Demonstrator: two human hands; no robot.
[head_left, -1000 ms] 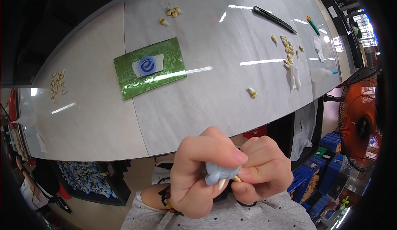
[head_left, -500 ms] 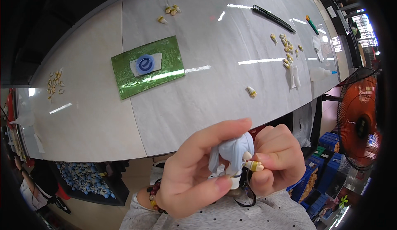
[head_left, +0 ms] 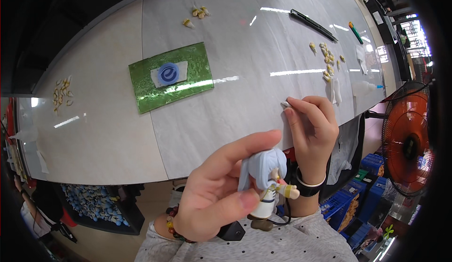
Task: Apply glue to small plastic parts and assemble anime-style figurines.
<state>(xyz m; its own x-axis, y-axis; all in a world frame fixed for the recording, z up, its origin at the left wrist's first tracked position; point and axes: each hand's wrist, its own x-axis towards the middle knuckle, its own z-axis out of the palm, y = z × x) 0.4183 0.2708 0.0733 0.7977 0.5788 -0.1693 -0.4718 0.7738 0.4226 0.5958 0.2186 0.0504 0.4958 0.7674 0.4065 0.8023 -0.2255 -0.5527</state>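
Your left hand (head_left: 214, 193) grips the small pale-blue-haired figurine (head_left: 266, 182) upright, fingers wrapped round its back so its front stays exposed, just off the bench (head_left: 226, 106) edge. Beyond the figurine, your right hand (head_left: 313, 130) pinches a small white piece (head_left: 285, 104) against the bench, fingertips closed on it. Farther up from the figurine lie the green mat (head_left: 172, 76) and a cluster of pale yellow parts (head_left: 327, 59).

A big grey table (head_left: 117, 135) shines under long ceiling lights — an orange fan (head_left: 408, 137) stands at the right, with blue crates (head_left: 372, 168) on the floor.
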